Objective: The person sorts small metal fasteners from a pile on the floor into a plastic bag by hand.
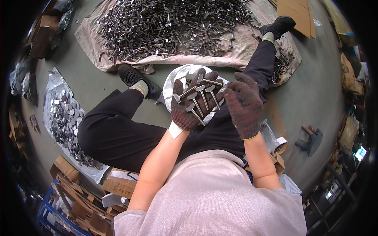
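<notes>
My left hand (188,115), in a dark brown and red knit glove, is turned palm up with its fingers spread beneath several T-shaped metal bolts (202,97). The bolts lie loosely across the palm and fingers, pointing different ways. Just to the right is my right hand (245,108), in a matching glove, its fingers loosely bent toward the left hand. I see nothing in it. Behind the left hand a white bag (170,84) sits between my legs, mostly covered. Beyond my feet, a large heap of similar metal bolts (169,29) covers a pale cloth (88,33).
On the left, flat metal pieces (65,114) lie on a clear plastic sheet (53,84). A small dark stool-like object (314,142) rests on the floor at right. Flattened cardboard (295,17) lies at the far right; a cardboard box (118,185) is near my left hip.
</notes>
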The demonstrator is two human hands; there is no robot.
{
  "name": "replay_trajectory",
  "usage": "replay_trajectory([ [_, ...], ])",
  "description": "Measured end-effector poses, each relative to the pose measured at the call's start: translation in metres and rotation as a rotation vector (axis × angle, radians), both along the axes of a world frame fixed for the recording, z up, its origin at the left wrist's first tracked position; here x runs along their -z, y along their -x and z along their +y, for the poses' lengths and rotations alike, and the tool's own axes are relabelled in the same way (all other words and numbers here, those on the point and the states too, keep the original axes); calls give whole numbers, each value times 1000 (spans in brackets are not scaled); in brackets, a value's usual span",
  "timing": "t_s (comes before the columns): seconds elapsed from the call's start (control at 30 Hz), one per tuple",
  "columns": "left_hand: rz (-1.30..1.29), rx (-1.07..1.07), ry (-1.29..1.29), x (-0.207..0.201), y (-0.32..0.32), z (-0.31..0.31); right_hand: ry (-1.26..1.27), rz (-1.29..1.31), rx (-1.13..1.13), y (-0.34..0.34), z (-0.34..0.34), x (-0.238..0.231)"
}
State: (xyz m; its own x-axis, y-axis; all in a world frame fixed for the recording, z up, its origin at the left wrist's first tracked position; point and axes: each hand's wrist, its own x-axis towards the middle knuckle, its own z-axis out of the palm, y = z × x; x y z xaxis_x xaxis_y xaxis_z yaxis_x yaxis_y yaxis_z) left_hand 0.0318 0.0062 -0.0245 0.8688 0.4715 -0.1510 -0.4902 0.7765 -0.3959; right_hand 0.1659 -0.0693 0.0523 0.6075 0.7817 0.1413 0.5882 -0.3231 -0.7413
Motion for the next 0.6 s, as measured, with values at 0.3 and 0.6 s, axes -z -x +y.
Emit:
replay_trajectory([
  [0.3, 206, 11, -127, 11, 4, 1, -7, -219, -143, 2, 12, 15],
  [0.6, 215, -30, -115, 8, 1, 13, 98, -410, -20, 31, 43, 14],
])
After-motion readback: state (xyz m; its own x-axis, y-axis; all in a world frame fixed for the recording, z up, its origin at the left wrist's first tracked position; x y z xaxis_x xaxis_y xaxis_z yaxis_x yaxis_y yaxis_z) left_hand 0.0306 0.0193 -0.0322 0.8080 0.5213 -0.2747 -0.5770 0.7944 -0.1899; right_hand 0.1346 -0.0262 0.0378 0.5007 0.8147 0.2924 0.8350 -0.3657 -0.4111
